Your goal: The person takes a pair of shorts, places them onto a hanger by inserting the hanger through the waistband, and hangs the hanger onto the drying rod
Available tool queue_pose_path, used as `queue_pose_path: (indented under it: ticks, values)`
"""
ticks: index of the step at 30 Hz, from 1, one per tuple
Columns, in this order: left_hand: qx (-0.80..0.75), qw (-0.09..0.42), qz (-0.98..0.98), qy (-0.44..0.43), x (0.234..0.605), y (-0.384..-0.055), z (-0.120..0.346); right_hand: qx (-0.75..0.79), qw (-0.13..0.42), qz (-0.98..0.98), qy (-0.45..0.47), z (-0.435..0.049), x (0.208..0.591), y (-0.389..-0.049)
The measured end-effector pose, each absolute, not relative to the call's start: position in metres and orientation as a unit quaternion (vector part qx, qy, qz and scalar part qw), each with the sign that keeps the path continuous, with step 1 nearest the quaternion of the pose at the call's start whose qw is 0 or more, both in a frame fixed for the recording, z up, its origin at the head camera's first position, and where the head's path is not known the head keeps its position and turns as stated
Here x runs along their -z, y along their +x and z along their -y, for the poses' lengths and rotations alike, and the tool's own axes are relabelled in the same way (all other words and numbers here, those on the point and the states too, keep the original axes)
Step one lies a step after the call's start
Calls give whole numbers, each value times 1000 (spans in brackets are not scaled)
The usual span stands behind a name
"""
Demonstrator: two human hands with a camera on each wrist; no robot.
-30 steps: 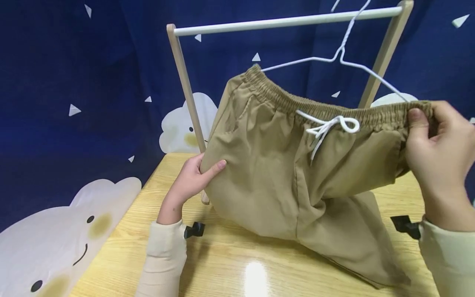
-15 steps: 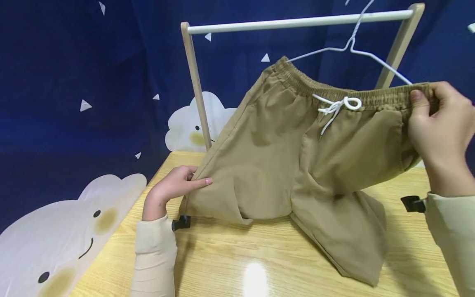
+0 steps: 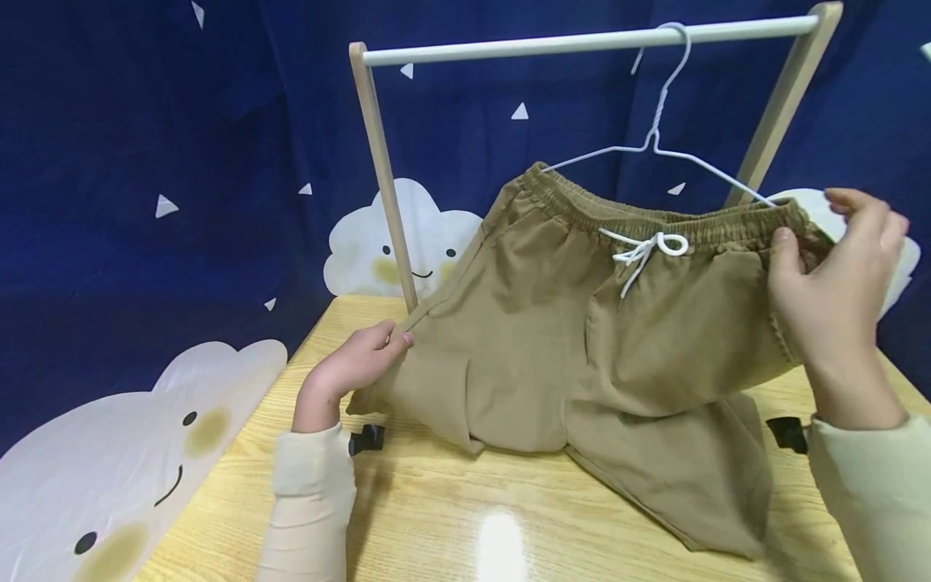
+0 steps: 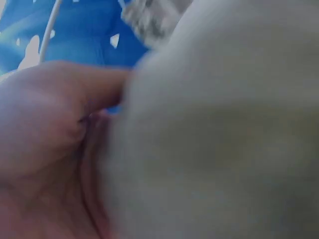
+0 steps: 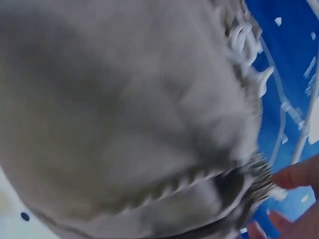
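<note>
Khaki pants point(image 3: 524, 339) with a gathered elastic waistband point(image 3: 698, 230) and a white drawstring bow point(image 3: 643, 250) hang in front of the rack. A white wire hanger point(image 3: 655, 141) spreads inside the waistband, and its hook curves over the rack's white bar point(image 3: 553, 47). My left hand point(image 3: 356, 360) pinches the outer edge of the left pant leg, thumb in front; in the left wrist view pale cloth hides its fingertips. At the waistband's right end is my right hand point(image 3: 836, 275), thumb tip against the cloth, other fingers spread apart behind it.
A rack with wooden posts point(image 3: 381, 178) stands on the light wood table point(image 3: 436, 509). Behind it hangs a dark blue backdrop point(image 3: 182, 97) with white triangles and smiling clouds point(image 3: 407, 242). The pant legs droop close over the tabletop.
The hanger and waistband have come down and left, and the hook now sits over the bar. My right hand's fingers have loosened from the waistband. My left hand has slid lower along the leg.
</note>
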State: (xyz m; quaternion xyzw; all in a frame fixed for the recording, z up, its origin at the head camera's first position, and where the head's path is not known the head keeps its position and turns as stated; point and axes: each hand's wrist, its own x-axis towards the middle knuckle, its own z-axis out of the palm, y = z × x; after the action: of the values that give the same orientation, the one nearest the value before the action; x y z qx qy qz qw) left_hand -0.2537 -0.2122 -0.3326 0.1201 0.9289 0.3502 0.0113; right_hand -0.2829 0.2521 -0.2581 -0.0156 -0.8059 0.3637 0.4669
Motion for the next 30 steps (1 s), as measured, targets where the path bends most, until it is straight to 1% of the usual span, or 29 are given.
queue_pose_path:
  ticks: [3, 5, 6, 7, 8, 9, 11, 12, 14, 15, 16, 18, 21, 25, 28, 29, 30]
  values:
    - [-413, 6, -906, 94, 331, -252, 190, -358, 506, 785, 7, -232, 270, -268]
    - [-482, 9, -871, 90, 329, -250, 170, -346, 519, 779, 65, -215, 279, -258]
    - [-518, 14, -851, 88, 329, -249, 161, -343, 508, 783, 107, -207, 284, -253]
    - [-552, 22, -829, 88, 327, -248, 151, -337, 487, 789, 159, -198, 289, -249]
    - [-584, 28, -806, 89, 326, -246, 143, -333, 455, 795, 221, -190, 293, -245]
    - [-616, 35, -781, 92, 324, -244, 135, -328, 414, 800, 285, -183, 297, -241]
    - [-663, 37, -740, 107, 321, -240, 122, -328, 307, 799, 399, -170, 305, -233]
    - [-681, 35, -722, 121, 319, -238, 117, -328, 259, 793, 443, -164, 308, -230]
    - [-695, 31, -700, 160, 316, -233, 108, -322, 191, 786, 492, -154, 315, -224]
    - [-700, 35, -689, 182, 315, -231, 104, -317, 174, 789, 497, -150, 318, -221]
    - [-696, 39, -689, 200, 315, -229, 101, -311, 168, 797, 489, -145, 321, -218]
    - [-684, 59, -692, 225, 315, -227, 95, -290, 180, 823, 455, -137, 327, -213]
    - [-696, 120, -668, 234, 315, -225, 87, -280, 200, 855, 389, -125, 335, -209]
    - [-690, 180, -646, 273, 316, -225, 86, -332, 236, 847, 342, -112, 345, -208]
    - [-637, 185, -669, 336, 318, -224, 88, -367, 258, 832, 327, -107, 349, -209]
    - [-617, 177, -681, 351, 319, -224, 87, -371, 263, 829, 324, -107, 349, -209]
    - [-593, 159, -702, 361, 319, -223, 86, -373, 267, 829, 319, -106, 349, -209]
